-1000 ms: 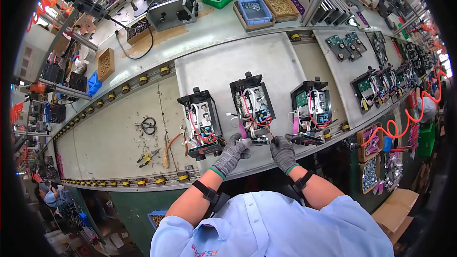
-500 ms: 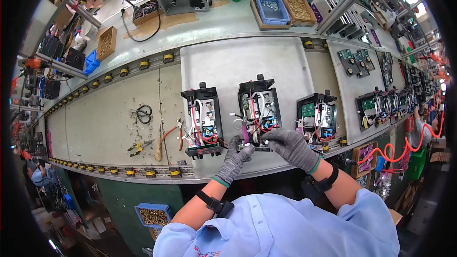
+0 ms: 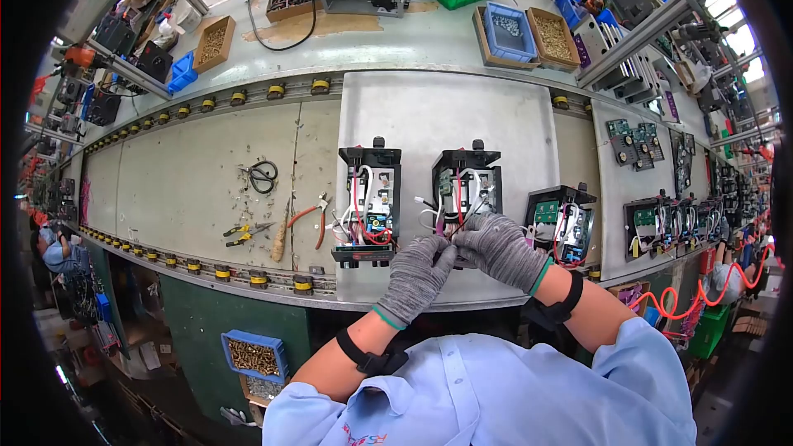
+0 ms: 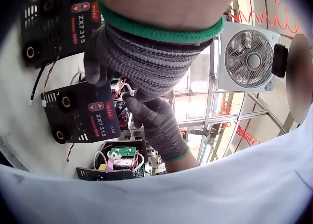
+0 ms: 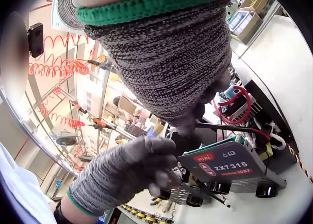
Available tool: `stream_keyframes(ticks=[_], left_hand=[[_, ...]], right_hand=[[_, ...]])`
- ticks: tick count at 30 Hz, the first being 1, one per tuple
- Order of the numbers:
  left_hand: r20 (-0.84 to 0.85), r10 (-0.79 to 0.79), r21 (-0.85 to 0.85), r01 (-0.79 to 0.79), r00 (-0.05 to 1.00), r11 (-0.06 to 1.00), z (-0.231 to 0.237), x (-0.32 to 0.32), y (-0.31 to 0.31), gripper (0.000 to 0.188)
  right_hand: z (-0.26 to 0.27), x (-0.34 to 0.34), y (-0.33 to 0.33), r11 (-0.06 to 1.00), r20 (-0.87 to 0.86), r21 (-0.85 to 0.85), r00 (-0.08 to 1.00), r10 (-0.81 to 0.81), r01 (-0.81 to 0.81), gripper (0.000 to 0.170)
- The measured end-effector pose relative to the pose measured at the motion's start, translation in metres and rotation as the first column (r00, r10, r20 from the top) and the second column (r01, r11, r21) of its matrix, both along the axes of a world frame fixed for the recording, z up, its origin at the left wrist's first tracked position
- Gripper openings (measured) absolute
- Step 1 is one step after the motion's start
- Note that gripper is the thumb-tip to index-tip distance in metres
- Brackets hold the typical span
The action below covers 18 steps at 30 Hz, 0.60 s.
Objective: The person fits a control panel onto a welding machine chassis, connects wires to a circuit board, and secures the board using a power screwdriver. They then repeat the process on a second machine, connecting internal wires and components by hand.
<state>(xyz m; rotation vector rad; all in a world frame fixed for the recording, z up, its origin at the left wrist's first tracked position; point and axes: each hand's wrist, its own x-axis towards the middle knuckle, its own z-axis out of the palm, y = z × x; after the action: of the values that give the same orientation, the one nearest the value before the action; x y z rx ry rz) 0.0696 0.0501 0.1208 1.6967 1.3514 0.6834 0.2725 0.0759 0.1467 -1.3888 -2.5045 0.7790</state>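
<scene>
Grey knit covers the left hand [image 3: 413, 278] and the right hand [image 3: 500, 251], which meet at the near end of the middle chassis [image 3: 475, 188] – one of three open black units standing on a pale board [image 3: 446, 107]. The right hand has its fingers bent, their tips pinching a black wire [image 5: 222, 127] that runs to a red lead [image 5: 261, 133] of the unit. The left hand is drawn in close, its thumb and fingers near the other hand's tips – whether it grips anything, I cannot tell.

The middle chassis shows its front panel [image 4: 85, 116] in the left wrist view, marked ZX7 315, with two round sockets and a pair of red arrow marks. A twisted wire with a white plug [image 4: 44, 103] hangs near the panel.

The left chassis [image 3: 369, 206] stands near the left hand, the right chassis [image 3: 566, 219] near the right. Off the board to the left lie red-handled pliers [image 3: 320, 230] and yellow-handled pliers [image 3: 241, 239]. On the far bench [image 3: 372, 49] sit a green tray [image 3: 464, 2] and a blue bin [image 3: 508, 50] of silvery hardware.
</scene>
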Motion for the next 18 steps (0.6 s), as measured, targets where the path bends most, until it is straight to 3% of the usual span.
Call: stream_keyframes(ticks=[3, 5, 7, 10, 14, 16, 17, 18], left_hand=[[0.040, 0.017, -0.007, -0.016, 0.999, 1.000, 0.003, -0.001, 0.007, 0.016], [0.008, -0.016, 0.019, 0.016, 1.000, 1.000, 0.002, -0.003, 0.011, 0.013], [-0.026, -0.113, 0.337, 0.115, 0.993, 0.934, -0.001, -0.005, 0.013, 0.013], [-0.092, -0.155, 0.375, 0.179, 0.984, 0.910, 0.000, -0.008, 0.010, 0.019], [-0.117, -0.114, 0.393, 0.151, 0.987, 0.907, 0.001, -0.003, 0.003, 0.021], [-0.104, -0.072, 0.422, 0.109, 0.992, 0.900, 0.002, 0.000, 0.001, 0.019], [-0.107, -0.068, 0.422, 0.107, 0.992, 0.900, 0.002, 0.000, -0.002, 0.019], [-0.051, 0.016, 0.304, 0.000, 0.999, 0.953, 0.002, 0.000, -0.007, 0.017]], right_hand=[[0.006, 0.007, 0.005, 0.998, 0.133, 0.039, 0.990, 0.039, -0.044, 0.013], [-0.001, 0.010, 0.002, 1.000, 0.103, 0.025, 0.995, -0.011, 0.008, 0.015], [-0.012, 0.011, 0.000, 0.985, -0.280, -0.165, 0.956, -0.089, 0.043, 0.017], [-0.018, 0.016, 0.010, 0.945, -0.363, -0.318, 0.931, -0.047, -0.076, 0.019], [-0.006, 0.015, 0.014, 0.904, -0.334, -0.405, 0.943, -0.007, -0.137, 0.019], [-0.003, 0.014, 0.010, 0.880, -0.341, -0.475, 0.926, -0.162, -0.021, 0.020], [-0.003, 0.013, 0.010, 0.880, -0.344, -0.475, 0.926, -0.158, -0.026, 0.020], [-0.002, 0.012, 0.011, 0.884, -0.311, -0.467, 0.930, -0.196, 0.030, 0.020]])
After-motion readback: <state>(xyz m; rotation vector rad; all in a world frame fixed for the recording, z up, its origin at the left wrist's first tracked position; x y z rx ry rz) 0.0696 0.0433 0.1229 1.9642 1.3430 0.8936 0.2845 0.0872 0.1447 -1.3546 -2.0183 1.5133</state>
